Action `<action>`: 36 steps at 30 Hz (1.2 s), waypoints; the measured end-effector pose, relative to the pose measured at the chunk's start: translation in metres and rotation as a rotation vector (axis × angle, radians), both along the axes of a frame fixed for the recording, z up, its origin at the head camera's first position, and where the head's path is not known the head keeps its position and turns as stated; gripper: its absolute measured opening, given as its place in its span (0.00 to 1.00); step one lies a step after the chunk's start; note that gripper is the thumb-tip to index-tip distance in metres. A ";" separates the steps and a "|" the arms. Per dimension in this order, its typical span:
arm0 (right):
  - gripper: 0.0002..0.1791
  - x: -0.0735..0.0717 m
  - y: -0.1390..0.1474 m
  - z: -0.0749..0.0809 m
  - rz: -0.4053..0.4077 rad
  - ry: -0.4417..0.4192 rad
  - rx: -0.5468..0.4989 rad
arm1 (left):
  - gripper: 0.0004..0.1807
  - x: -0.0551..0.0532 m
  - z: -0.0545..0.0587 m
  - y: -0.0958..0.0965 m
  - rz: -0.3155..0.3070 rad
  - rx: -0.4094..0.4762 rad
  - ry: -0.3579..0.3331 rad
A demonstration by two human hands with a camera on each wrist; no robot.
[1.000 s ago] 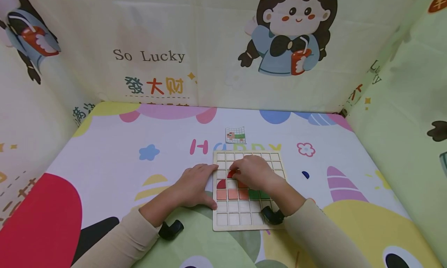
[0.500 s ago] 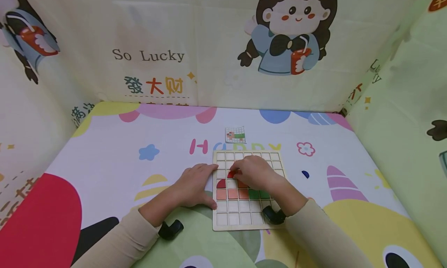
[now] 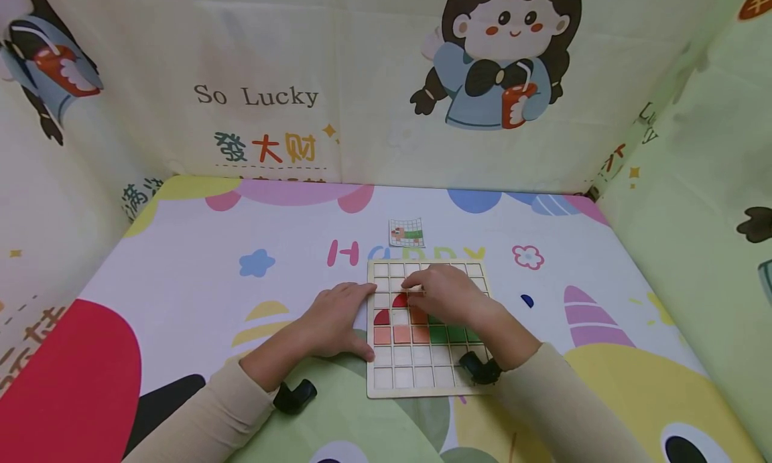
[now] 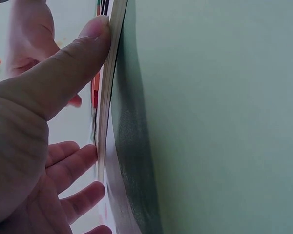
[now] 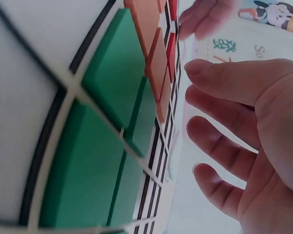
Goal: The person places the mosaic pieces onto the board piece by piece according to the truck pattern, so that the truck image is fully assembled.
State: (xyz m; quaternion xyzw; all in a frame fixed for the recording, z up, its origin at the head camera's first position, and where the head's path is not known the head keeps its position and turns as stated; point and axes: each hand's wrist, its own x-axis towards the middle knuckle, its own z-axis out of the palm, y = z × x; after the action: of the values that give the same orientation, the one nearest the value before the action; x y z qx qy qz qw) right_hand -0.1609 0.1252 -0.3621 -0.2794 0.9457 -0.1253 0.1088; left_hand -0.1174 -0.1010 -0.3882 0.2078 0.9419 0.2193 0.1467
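A pale wooden grid board (image 3: 386, 394) lies on the table, with coloured tiles set in its cells. Along its left edge rests my left hand (image 3: 339, 321), fingers spread, the thumb and fingertips touching the rim. In the left wrist view that thumb (image 4: 83, 48) lies against the board's edge. My right hand (image 3: 447, 293) hovers over the board's upper middle, fingers loosely bent, holding nothing in the right wrist view. Just below its fingertips is a rounded red tile (image 3: 399, 301); another red tile (image 3: 381, 317) sits lower left. Salmon tiles (image 3: 382, 336) and green tiles (image 3: 438, 334) form a row.
A small picture card (image 3: 407, 234) with a gridded pattern lies beyond the board. To the right is a dark blue half-round piece (image 3: 527, 301). A black device (image 3: 295, 397) is at the left wrist, another (image 3: 479, 368) at the right. Printed cloth walls (image 3: 374, 81) enclose the table.
My right hand has let go of the rounded red tile, which stays in its cell, and has lifted slightly up and to the right. My left hand has not moved.
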 end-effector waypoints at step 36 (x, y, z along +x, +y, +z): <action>0.21 0.012 0.115 0.001 -0.213 0.061 -0.151 | 0.60 0.001 -0.003 0.000 -0.003 0.022 0.015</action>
State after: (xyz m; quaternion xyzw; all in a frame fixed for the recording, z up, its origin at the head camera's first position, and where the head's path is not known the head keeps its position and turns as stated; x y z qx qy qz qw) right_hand -0.1487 0.2397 -0.3612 -0.1886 0.9608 -0.1982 0.0447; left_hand -0.1167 -0.1013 -0.3914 0.2127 0.9401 0.2280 0.1376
